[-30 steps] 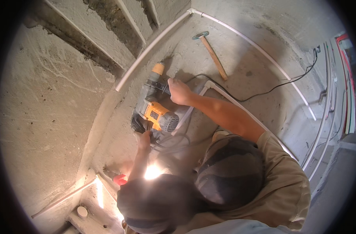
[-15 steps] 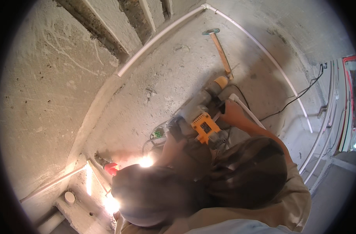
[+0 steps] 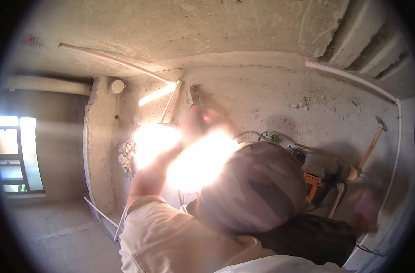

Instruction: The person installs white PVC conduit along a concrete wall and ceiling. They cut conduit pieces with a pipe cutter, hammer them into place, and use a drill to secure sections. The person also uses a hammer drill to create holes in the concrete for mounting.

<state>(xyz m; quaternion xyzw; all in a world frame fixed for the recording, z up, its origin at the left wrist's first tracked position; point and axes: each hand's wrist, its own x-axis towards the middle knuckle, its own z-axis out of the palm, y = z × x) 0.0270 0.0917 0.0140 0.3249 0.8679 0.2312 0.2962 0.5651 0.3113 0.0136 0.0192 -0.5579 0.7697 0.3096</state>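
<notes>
My left hand reaches forward beside a red-handled tool at the wall's foot. Glare and blur hide its fingers and whether it grips that tool. My right hand, badly blurred, is out at the lower right, beside and below the orange and grey power tool, which lies with its cable on the floor. A wooden-handled hammer lies beyond it. My camouflage-covered knees fill the lower middle and hide part of the floor.
White pipes run along rough concrete with chased grooves. A round pipe end and a pile of rubble are at the left, with a window farther off. Small green-patterned item lies by the cables; strong glare covers the middle.
The view has swung left. Both hands have left the power tool, which now lies on the floor; my left hand has moved toward the red-handled tool, my right hand out rightward.
</notes>
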